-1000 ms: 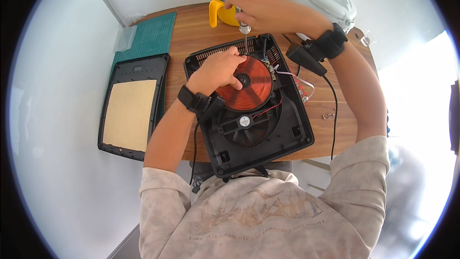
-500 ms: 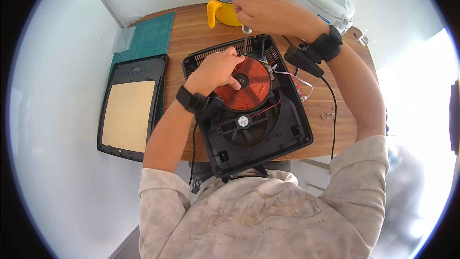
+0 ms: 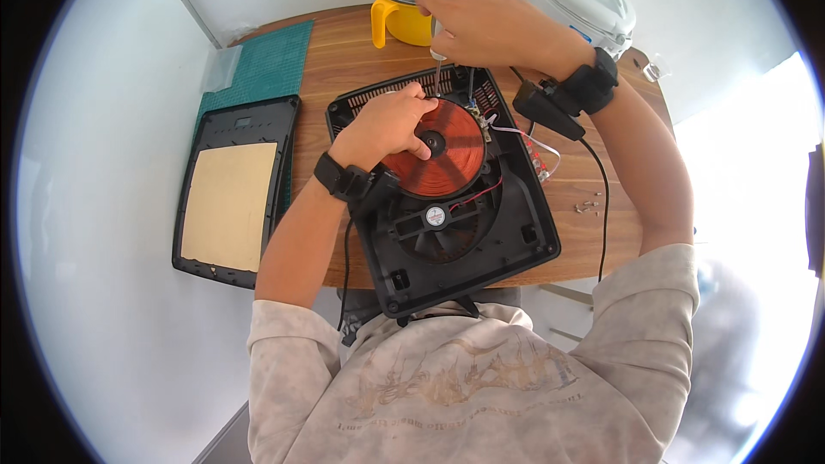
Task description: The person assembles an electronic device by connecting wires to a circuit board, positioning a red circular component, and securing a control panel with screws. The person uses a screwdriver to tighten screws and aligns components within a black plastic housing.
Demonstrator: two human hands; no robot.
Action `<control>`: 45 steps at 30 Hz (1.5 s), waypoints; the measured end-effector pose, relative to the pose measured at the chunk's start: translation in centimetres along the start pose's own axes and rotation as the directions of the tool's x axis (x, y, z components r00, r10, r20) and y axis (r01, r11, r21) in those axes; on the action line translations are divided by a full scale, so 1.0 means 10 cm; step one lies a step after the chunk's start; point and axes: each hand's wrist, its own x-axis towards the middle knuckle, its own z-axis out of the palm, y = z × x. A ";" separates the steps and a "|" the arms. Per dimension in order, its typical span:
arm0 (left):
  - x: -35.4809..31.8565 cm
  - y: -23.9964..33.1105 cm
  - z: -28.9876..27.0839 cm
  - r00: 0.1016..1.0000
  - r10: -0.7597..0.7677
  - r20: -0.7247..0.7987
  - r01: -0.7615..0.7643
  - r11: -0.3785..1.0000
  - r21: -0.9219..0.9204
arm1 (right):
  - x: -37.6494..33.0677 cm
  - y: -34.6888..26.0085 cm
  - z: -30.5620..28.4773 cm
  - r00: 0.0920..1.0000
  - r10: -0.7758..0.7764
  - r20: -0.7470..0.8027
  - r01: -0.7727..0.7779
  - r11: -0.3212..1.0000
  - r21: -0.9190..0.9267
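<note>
On the table lies the black lower housing [image 3: 507, 241] of an induction cooker, tilted a little. A round copper coil [image 3: 455, 159] with a dark centre sits in its far half. My left hand [image 3: 387, 125] grips the coil's left side, thumb near the centre and fingertips by the far rim. Above that rim my right hand [image 3: 494, 26] is closed around the handle of a screwdriver [image 3: 438, 77]. The shaft points down to the coil's far edge beside my left fingertips; the tip's exact seat is too small to tell. Nearer me is a black fan [image 3: 438, 245] with a round label.
The cooker's top panel [image 3: 230, 202], with a tan sheet, lies left, partly over a green cutting mat [image 3: 266, 64]. A yellow pot [image 3: 408, 21] and a white lidded appliance [image 3: 589, 0] stand behind. Small screws [image 3: 588, 204] lie right of the housing. Black cables trail from both wrists.
My right hand has turned and shifted slightly, with the screwdriver now more upright and a little farther left. My left hand stays on the coil.
</note>
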 end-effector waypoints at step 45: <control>-0.01 0.09 -0.06 0.997 -0.055 0.054 0.054 0.998 0.012 | -0.55 0.15 -0.27 0.997 0.036 0.072 -0.063 0.899 0.433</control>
